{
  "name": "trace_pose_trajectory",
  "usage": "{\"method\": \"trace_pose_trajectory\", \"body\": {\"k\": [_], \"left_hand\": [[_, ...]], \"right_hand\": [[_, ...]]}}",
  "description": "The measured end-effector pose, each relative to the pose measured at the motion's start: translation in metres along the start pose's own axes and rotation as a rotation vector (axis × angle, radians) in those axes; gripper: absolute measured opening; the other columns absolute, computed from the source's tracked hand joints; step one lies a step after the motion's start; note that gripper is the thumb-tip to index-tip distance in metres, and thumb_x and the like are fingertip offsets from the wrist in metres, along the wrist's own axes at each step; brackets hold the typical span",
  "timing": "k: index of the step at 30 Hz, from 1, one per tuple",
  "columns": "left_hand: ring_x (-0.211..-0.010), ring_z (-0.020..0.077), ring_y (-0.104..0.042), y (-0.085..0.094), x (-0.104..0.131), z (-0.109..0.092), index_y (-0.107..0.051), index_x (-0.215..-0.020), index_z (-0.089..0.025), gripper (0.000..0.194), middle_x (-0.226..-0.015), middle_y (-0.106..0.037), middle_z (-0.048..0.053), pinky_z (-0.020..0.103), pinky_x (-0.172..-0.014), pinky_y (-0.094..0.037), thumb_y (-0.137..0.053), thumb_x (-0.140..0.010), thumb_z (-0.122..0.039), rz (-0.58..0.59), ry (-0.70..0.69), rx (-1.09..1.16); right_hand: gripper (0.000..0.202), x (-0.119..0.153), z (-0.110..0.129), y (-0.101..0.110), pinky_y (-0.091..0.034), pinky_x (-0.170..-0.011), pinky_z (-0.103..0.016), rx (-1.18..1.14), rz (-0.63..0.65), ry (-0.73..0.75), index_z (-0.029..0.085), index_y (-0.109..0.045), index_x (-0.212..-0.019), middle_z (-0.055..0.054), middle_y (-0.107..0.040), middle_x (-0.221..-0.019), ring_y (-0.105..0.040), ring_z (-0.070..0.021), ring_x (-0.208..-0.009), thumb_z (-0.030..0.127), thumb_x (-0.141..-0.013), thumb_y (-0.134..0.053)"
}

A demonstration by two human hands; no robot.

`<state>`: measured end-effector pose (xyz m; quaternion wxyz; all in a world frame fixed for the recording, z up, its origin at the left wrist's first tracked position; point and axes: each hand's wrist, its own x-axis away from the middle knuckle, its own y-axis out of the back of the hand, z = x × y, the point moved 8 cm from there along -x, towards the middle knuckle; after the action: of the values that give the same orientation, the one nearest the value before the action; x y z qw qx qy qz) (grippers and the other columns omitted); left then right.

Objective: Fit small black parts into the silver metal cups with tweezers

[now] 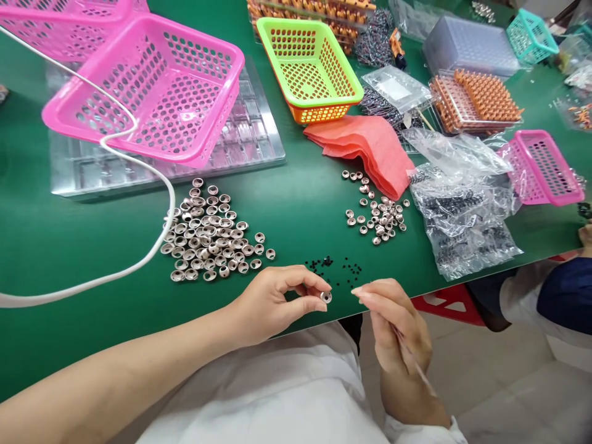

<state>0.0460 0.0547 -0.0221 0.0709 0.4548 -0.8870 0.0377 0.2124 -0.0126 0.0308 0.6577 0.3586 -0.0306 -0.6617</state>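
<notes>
Between the thumb and index finger of my left hand (289, 296) is a small round metal cup (326, 297) with a dark hole, near the table's front edge. To its right, my right hand (400, 339) is closed around a thin pale stick-like tool (419, 368); its tip is hidden at the fingers. Small black pieces (327, 261) lie scattered just beyond both hands. A large pile of metal cups (210, 231) sits beyond my left hand, and a smaller pile of metal rings (386, 216) is beyond my right hand.
A pink basket (171, 92) rests on a clear tray (259, 139) at the left, crossed by a white cable (155, 169). Further back are a green basket (309, 68), red cloth (370, 145) and plastic bags (462, 216). Part of another person (567, 296) shows at the right.
</notes>
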Motion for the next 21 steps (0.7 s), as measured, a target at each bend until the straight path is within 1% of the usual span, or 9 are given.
{"method": "trace_pose_trajectory", "body": {"k": [4, 6, 9, 13, 15, 18, 21], "left_hand": [[-0.071, 0.0129, -0.068, -0.002, 0.001, -0.005, -0.079, -0.092, -0.014, 0.010, -0.081, -0.074, 0.005, 0.021, -0.067, -0.056, -0.074, -0.083, -0.016, 0.018, -0.047, -0.015], [-0.071, 0.0135, -0.069, -0.003, 0.002, -0.006, -0.079, -0.093, -0.013, 0.011, -0.081, -0.074, 0.005, 0.022, -0.068, -0.056, -0.074, -0.084, -0.016, 0.033, -0.067, -0.021], [-0.073, 0.0143, -0.069, -0.004, 0.003, -0.006, -0.079, -0.095, -0.014, 0.012, -0.079, -0.074, 0.005, 0.023, -0.070, -0.057, -0.074, -0.084, -0.015, 0.046, -0.100, -0.032], [-0.073, 0.0146, -0.070, -0.007, 0.005, -0.007, -0.078, -0.096, -0.014, 0.012, -0.079, -0.074, 0.005, 0.023, -0.070, -0.058, -0.074, -0.085, -0.014, 0.065, -0.141, -0.058], [-0.072, 0.0144, -0.070, -0.008, 0.006, -0.008, -0.078, -0.096, -0.012, 0.011, -0.079, -0.074, 0.006, 0.022, -0.069, -0.057, -0.074, -0.085, -0.014, 0.068, -0.168, -0.082], [-0.072, 0.0147, -0.070, -0.009, 0.007, -0.012, -0.077, -0.097, -0.010, 0.011, -0.078, -0.075, 0.007, 0.022, -0.068, -0.057, -0.073, -0.086, -0.013, 0.066, -0.231, -0.122], [-0.072, 0.0154, -0.070, -0.009, 0.009, -0.014, -0.076, -0.098, -0.008, 0.012, -0.078, -0.076, 0.008, 0.023, -0.069, -0.057, -0.072, -0.087, -0.012, 0.066, -0.287, -0.150]], "right_hand": [[0.040, -0.003, 0.008, -0.015, -0.057, -0.067, -0.034, 0.073, 0.115, 0.207, 0.019, -0.062, -0.127, -0.007, -0.069, -0.095, -0.063, -0.0177, -0.078, 0.006, -0.089, -0.062], [0.039, -0.003, 0.010, -0.021, -0.055, -0.064, -0.033, 0.120, 0.170, 0.298, 0.017, -0.063, -0.122, -0.006, -0.069, -0.090, -0.061, -0.0173, -0.076, 0.005, -0.086, -0.067], [0.033, 0.001, 0.012, -0.025, -0.054, -0.062, -0.033, 0.167, 0.218, 0.405, 0.012, -0.065, -0.117, -0.008, -0.070, -0.090, -0.061, -0.0182, -0.076, 0.004, -0.085, -0.067], [0.026, 0.008, 0.010, -0.029, -0.054, -0.065, -0.034, 0.222, 0.276, 0.482, 0.016, -0.069, -0.112, -0.007, -0.070, -0.096, -0.063, -0.0187, -0.081, 0.009, -0.088, -0.065], [0.022, 0.009, 0.013, -0.029, -0.052, -0.066, -0.034, 0.249, 0.278, 0.532, 0.016, -0.070, -0.109, -0.007, -0.070, -0.098, -0.063, -0.0185, -0.083, 0.010, -0.089, -0.064], [0.019, 0.006, 0.020, -0.030, -0.050, -0.065, -0.033, 0.267, 0.286, 0.580, 0.011, -0.070, -0.106, -0.010, -0.070, -0.097, -0.062, -0.0189, -0.084, 0.008, -0.091, -0.059], [0.022, 0.002, 0.027, -0.031, -0.048, -0.062, -0.034, 0.237, 0.332, 0.592, 0.004, -0.069, -0.105, -0.013, -0.069, -0.094, -0.062, -0.0199, -0.082, 0.007, -0.094, -0.050]]}}
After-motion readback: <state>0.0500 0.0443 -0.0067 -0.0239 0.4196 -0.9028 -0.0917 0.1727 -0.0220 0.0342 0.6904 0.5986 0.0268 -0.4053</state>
